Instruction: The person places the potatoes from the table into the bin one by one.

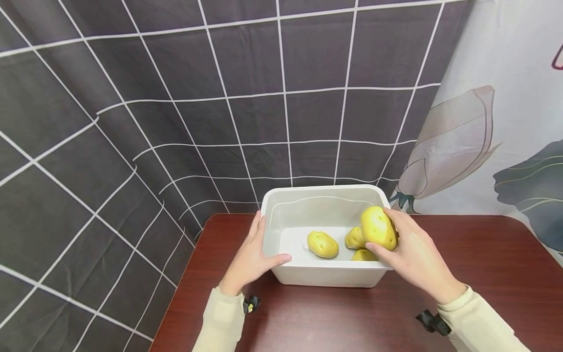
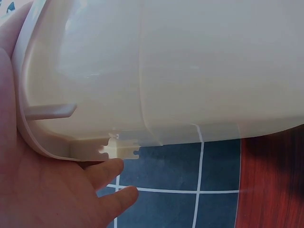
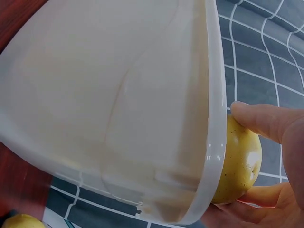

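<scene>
Over the right side of a white plastic bin, my right hand holds a yellow potato between thumb and fingers. From the right wrist, this potato shows beyond the bin's rim. One potato lies mid-bin; two more, a potato and a partly hidden potato, lie under the held one. My left hand rests against the bin's left front corner, fingers extended along the outside, thumb over the front rim. From the left wrist, those fingers lie beside the outer wall.
The bin stands on a reddish-brown table, close to its back edge. Behind and to the left hangs a dark grid-patterned cloth; a floral cloth hangs at right. A yellow rounded thing shows at the right wrist view's lower left.
</scene>
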Motion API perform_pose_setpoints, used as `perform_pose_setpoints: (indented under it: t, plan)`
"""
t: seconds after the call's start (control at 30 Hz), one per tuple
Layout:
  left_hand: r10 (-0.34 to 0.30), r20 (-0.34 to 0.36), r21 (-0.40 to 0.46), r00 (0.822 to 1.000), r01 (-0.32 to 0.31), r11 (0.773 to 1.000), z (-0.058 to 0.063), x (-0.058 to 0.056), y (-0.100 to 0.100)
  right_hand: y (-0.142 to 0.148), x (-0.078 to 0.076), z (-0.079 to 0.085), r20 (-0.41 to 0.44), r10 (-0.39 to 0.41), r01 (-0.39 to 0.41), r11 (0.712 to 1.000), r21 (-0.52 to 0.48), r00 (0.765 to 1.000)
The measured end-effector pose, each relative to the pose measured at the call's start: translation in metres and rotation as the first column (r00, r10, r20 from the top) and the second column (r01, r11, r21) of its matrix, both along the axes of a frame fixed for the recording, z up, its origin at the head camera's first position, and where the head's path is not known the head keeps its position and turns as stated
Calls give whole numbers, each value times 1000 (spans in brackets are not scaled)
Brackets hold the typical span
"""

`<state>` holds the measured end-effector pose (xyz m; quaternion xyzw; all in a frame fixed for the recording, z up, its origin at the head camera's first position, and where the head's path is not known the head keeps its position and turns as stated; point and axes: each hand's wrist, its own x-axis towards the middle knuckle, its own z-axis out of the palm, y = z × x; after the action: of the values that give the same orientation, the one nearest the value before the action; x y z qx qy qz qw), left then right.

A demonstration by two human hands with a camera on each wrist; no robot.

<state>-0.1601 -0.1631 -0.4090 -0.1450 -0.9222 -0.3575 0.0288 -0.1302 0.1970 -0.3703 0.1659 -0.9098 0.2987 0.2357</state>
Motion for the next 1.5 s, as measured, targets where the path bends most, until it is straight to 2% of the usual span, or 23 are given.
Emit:
perform_pose_setpoints:
  t: [0.63,1.13,1.5]
  plan:
    - [-3,-3,-8,1000,3,1000,2,0,0,-20,-4,-2,32,11,-11,1000,14,999]
    - [-2,5,2,1000,2,1000,2,1,1,-33,-9,-11,69,34,-32,999,-34,997]
    - [1,-3,-4,1000,-1,1000,1,1,1,-44,-12,-18,50,43,-40,997,-59,998]
